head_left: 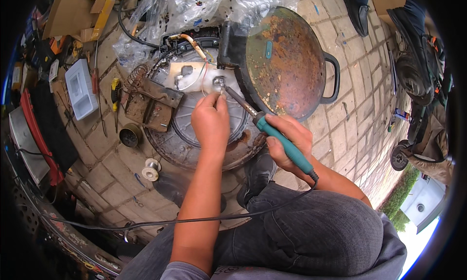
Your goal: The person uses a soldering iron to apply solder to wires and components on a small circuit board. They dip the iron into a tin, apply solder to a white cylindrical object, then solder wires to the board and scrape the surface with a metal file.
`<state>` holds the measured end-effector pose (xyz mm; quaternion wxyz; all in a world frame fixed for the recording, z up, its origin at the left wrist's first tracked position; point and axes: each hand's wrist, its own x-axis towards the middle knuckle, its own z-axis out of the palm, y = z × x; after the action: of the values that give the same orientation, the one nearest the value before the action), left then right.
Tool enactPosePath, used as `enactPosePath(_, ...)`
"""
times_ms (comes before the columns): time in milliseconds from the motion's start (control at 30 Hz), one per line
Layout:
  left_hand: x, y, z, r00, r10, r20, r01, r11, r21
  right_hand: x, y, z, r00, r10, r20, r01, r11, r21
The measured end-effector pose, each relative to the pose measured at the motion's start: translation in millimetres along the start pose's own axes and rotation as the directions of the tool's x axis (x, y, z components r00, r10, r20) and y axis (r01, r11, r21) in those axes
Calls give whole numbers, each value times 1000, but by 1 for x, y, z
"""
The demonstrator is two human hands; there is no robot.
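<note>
My right hand (298,133) is closed around a soldering iron (291,151) with a teal handle, and its cord runs off to the left. The iron's tip reaches a small shiny metal part (219,80) on the opened grey round base (187,126) of an electric pan. My left hand (210,119) is pinched right beside that tip; whatever its fingers hold is too small to make out. Thin wires (202,71) and a light board (185,71) lie just beyond my left fingertips. The pan's rusty, stained round half (287,61) with a black handle leans open at the right.
A solder spool (151,169), a rusty soldering stand (151,100), a small round tin (130,134), a yellow cutter (115,93), a screwdriver (95,80) and a white plastic tray (80,89) lie left on the brick paving. Clear plastic bags (194,8) stand behind. Another person's shoe (357,17) shows upper right.
</note>
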<state>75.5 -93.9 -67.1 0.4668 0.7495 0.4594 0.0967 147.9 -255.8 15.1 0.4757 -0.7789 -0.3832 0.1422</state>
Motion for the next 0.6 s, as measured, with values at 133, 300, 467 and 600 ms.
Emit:
enactPosePath(133,0,1,0,1000,-15,-3,15,1000,-4,-1,2,0,1000,-11,-5,11,1000,9)
enactPosePath(300,-1,0,0,1000,-2,-6,2,1000,-1,3,0,-1,1000,-14,15,14,1000,-6)
enactPosePath(467,1,1,0,1000,-21,6,21,1000,12,3,1,-1,1000,-17,16,17,1000,-5)
enactPosePath(600,2,-2,1,999,-43,9,43,999,13,3,1,0,1000,-25,14,25,1000,-15)
